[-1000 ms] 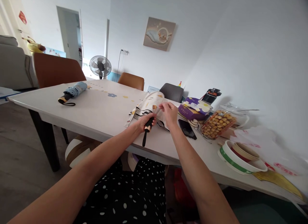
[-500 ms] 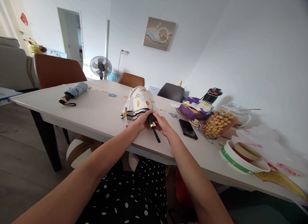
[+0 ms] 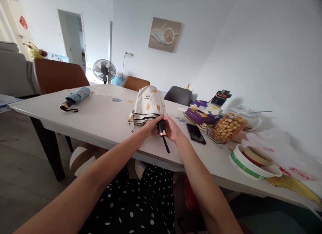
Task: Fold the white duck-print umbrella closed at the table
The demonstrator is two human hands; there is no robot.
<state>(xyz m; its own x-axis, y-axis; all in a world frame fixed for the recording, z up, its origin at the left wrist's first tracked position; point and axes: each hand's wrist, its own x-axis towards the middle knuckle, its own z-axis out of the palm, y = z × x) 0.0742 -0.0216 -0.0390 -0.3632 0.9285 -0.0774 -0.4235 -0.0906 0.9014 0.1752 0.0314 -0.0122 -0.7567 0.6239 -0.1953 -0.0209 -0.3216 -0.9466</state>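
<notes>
A white folding umbrella (image 3: 148,105) with small yellow cartoon prints and black stripes along its edge lies loosely gathered over the table in front of me. Its black handle, with a gold band and a hanging black strap, points toward me. My left hand (image 3: 151,126) is closed on the fabric edge beside the handle. Around the handle's other side curls my right hand (image 3: 171,128), holding it; some of its fingers are hidden behind. To the left, a second umbrella (image 3: 77,96), light blue and folded, rests on the table.
On the white table (image 3: 108,121), a black phone (image 3: 196,133) lies right of my hands. Beyond it are a purple tissue box (image 3: 202,115), a clear jar of snacks (image 3: 228,126) and stacked paper bowls (image 3: 254,162). Chairs and a fan (image 3: 104,71) stand behind.
The white umbrella's canopy has puffed up and turned slightly, so more of its front shows. Its handle has shifted a little to the right, with both hands still on the umbrella.
</notes>
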